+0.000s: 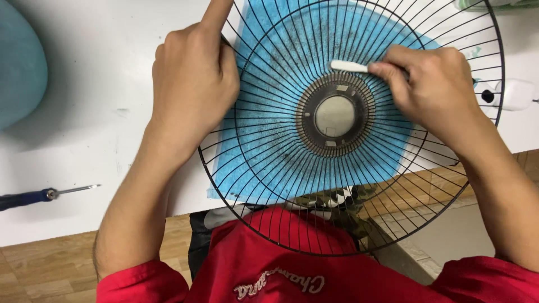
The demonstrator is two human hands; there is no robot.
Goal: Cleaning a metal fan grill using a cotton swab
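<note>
A round black wire fan grille (269,168) lies over a blue cloth (264,151) on a white table, its near rim hanging past the table edge over my red shirt. Dust clings to the wires around its dark centre hub (335,116). My left hand (193,84) presses down on the grille's left rim, fingers curled over the wires. My right hand (435,84) holds a small white brush-like tool (349,66), its tip resting on the wires just above the hub.
A screwdriver with a blue handle (33,196) lies at the table's left front edge. A teal rounded object (19,62) sits far left. A small white item with a black spot (508,94) is at the right edge. Wood-pattern floor shows below.
</note>
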